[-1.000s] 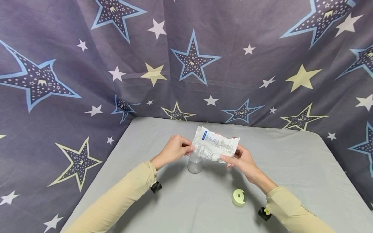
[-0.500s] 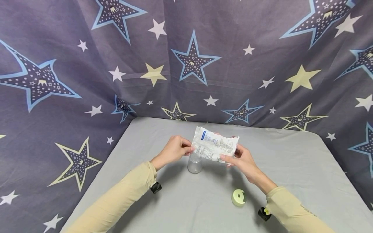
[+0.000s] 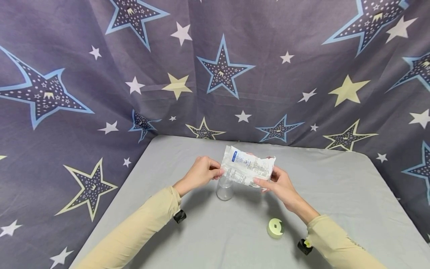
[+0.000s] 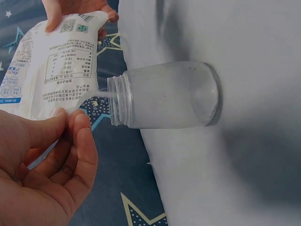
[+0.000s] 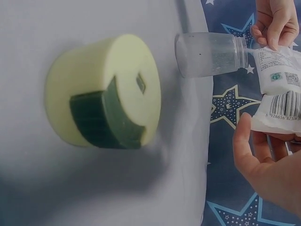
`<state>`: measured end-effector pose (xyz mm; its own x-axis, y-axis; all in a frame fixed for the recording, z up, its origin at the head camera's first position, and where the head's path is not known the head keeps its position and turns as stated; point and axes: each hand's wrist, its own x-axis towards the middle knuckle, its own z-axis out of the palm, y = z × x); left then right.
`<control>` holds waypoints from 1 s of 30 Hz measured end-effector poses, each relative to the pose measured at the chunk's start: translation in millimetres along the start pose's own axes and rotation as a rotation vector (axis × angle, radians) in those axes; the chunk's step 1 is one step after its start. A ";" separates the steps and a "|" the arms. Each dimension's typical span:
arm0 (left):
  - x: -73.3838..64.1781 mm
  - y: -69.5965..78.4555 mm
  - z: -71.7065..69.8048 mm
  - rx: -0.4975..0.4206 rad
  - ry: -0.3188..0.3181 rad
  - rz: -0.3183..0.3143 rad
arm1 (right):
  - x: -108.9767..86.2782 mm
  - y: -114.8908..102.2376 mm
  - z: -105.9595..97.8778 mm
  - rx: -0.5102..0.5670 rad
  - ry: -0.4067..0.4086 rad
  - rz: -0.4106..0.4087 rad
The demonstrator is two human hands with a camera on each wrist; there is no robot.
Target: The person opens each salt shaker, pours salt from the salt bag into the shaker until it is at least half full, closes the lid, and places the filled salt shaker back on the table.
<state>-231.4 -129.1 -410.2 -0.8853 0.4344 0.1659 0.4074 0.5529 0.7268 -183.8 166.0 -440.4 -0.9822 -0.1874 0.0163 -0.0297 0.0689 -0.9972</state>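
Note:
A white printed packet (image 3: 248,166) is held tilted above the table by both hands. My left hand (image 3: 201,172) pinches its lower left corner between thumb and fingers. At the packet's other end, my right hand (image 3: 280,185) grips it with the thumb on the near face and fingers behind. Directly under the left corner, a clear jar (image 4: 169,94) stands upright and uncovered on the table. A thin white stream (image 4: 96,94) runs from the packet's corner into the jar's threaded mouth. The jar's walls look hazy, and how full it is I cannot tell.
A pale green lid (image 3: 275,228) with a dark green flap (image 5: 101,120) lies on the grey-covered table (image 3: 201,239), in front of the right hand. Behind the table hangs a dark curtain (image 3: 262,101) patterned with stars.
The packet has shifted very slightly to the left. Both hands keep their hold on it, and the jar and lid have not moved.

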 end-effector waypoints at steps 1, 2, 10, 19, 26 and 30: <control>0.2 0.2 -0.1 0.000 0.000 -0.001 | 0.3 -0.1 -0.1 0.000 -0.001 -0.001; 0.6 0.2 -0.3 0.002 0.001 -0.001 | 0.5 -0.2 -0.2 0.001 0.000 -0.002; 0.8 0.6 -0.9 0.014 0.000 0.016 | 1.1 -1.9 0.2 -0.009 0.008 -0.010; 1.7 -0.6 -0.7 0.010 0.007 0.013 | 1.2 -2.9 0.5 -0.015 0.014 -0.008; 1.1 -0.3 -0.6 0.009 0.000 0.018 | 0.2 -3.8 0.8 -0.022 0.016 -0.009; 0.1 0.1 -0.7 0.000 -0.002 0.011 | 0.1 -3.7 0.8 -0.026 0.013 -0.011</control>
<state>-231.6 -129.4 -409.6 -0.8802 0.4419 0.1729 0.4175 0.5479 0.7249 -183.6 164.9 -436.8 -0.9840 -0.1757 0.0281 -0.0449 0.0925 -0.9947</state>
